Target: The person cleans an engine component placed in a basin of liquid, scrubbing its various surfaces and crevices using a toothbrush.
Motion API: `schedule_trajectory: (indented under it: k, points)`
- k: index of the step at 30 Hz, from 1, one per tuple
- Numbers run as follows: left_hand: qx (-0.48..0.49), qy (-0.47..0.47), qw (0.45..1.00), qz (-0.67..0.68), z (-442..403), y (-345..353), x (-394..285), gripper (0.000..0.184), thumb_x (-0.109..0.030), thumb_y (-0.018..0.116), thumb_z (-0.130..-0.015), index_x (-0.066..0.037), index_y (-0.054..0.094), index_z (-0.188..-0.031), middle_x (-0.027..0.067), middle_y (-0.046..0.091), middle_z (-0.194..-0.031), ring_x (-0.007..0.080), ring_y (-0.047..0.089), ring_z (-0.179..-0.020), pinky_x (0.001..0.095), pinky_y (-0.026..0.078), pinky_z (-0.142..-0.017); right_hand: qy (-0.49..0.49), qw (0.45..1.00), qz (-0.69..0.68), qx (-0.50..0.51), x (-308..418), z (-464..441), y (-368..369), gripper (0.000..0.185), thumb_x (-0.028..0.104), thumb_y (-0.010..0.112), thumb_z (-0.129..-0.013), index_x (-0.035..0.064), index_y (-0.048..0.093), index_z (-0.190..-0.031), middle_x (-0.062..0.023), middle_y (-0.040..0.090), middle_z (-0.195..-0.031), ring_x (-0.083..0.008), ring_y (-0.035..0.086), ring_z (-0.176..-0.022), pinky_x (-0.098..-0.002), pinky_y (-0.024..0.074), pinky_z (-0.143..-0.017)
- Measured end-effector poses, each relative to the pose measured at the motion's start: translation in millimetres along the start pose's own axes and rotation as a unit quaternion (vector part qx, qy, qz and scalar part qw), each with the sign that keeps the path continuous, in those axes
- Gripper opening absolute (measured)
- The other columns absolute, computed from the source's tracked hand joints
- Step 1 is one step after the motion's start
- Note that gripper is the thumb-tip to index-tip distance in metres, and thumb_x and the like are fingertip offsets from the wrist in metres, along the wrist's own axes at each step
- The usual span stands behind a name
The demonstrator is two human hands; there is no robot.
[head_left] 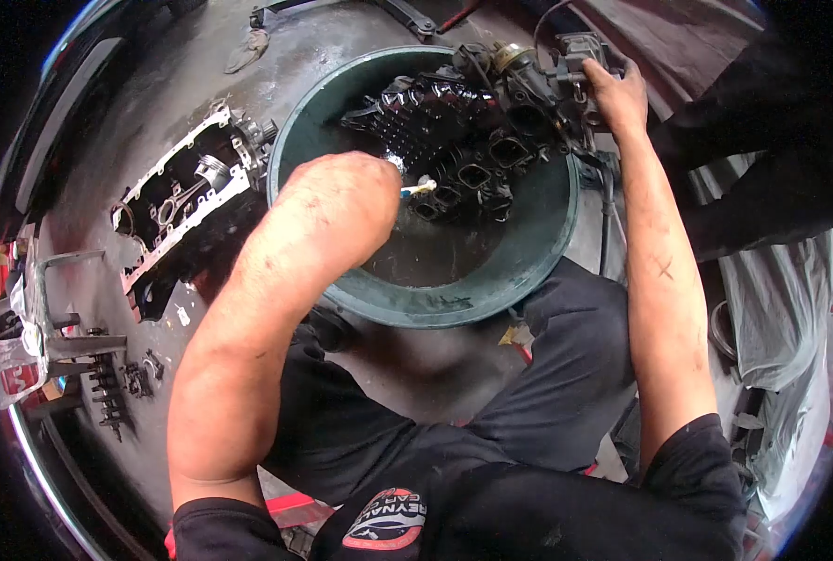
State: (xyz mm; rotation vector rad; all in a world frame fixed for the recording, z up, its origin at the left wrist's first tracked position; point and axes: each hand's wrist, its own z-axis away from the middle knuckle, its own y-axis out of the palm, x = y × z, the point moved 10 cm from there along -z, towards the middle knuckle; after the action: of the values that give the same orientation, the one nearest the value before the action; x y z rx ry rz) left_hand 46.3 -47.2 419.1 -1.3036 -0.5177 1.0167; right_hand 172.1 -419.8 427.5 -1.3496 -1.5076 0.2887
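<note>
Brush clenched in left hand; right hand curled — gripping the blackened engine part.

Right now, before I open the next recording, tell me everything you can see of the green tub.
The tub is round and wide, dull green, apparently plastic, with a thick rim and smudged walls. It sits upright, open side up, on the grey floor in front of the person's legs. Its bottom looks dark and wet. A black engine part lies partly inside and extends over the far right rim. The left hand is above it, hiding some wall.
</note>
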Motion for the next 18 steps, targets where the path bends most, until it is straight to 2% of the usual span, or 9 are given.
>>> schedule_trajectory:
  k: [5,8,12,13,16,18]
  points:
    - [-0.025,0.027,0.999,0.005,1,1,-9,0.017,-0.016,0.065,-0.082,0.001,0.068,-0.083,0.0219,0.067,-0.083,0.0374,0.066,-0.086,0.0476,0.052,-0.08,0.003,1.0,-0.016,0.012,-4,1,0,0.083,0.053,0.072,-0.069,0.004,0.053,-0.134,-0.0267,0.051,-0.134,-0.0383,0.051,-0.125,-0.0415,0.0389,-0.106]
    - [-0.031,0.04,0.999,0.004,3,2,-16,0.016,-0.016,0.064,-0.081,0.0,0.067,-0.081,0.0215,0.068,-0.082,0.0379,0.066,-0.085,0.0474,0.052,-0.08,-0.03,0.999,-0.006,-0.036,-3,1,-6,0.071,0.045,0.071,-0.075,-0.0064,0.058,-0.122,-0.0276,0.062,-0.12,-0.0372,0.059,-0.116,-0.0401,0.0423,-0.099]
    - [-0.057,0.112,0.99,-0.065,15,9,-49,0.012,-0.011,0.057,-0.083,-0.003,0.065,-0.08,0.0137,0.067,-0.071,0.0293,0.069,-0.071,0.0407,0.056,-0.065,-0.03,0.999,-0.002,-0.022,3,5,-12,0.07,0.044,0.071,-0.075,-0.0058,0.058,-0.122,-0.0269,0.063,-0.118,-0.0373,0.059,-0.114,-0.0396,0.0427,-0.098]
    - [-0.067,0.141,0.984,-0.081,21,11,-61,0.01,-0.009,0.055,-0.083,-0.004,0.064,-0.082,0.0103,0.067,-0.069,0.0239,0.069,-0.065,0.037,0.056,-0.057,0.007,1.0,-0.012,-0.005,-7,3,-7,0.078,0.048,0.072,-0.069,0.0011,0.057,-0.129,-0.0276,0.056,-0.128,-0.0372,0.053,-0.123,-0.0411,0.0398,-0.104]
    - [0.012,0.129,0.988,-0.087,29,36,-85,0.01,-0.012,0.059,-0.081,-0.005,0.065,-0.085,0.0066,0.069,-0.071,0.0212,0.07,-0.068,0.0351,0.055,-0.055,-0.01,0.999,-0.049,-0.013,-5,4,-10,0.073,0.045,0.074,-0.071,0.0011,0.059,-0.126,-0.0261,0.06,-0.123,-0.0367,0.056,-0.118,-0.0405,0.0415,-0.102]
    - [0.101,0.114,0.985,-0.083,30,60,-97,0.012,-0.013,0.061,-0.08,-0.005,0.066,-0.087,0.0063,0.07,-0.076,0.0202,0.071,-0.072,0.034,0.055,-0.057,-0.007,0.998,-0.057,-0.008,-10,2,-7,0.07,0.043,0.075,-0.072,0.0007,0.06,-0.126,-0.0242,0.062,-0.123,-0.0349,0.058,-0.117,-0.039,0.0422,-0.101]
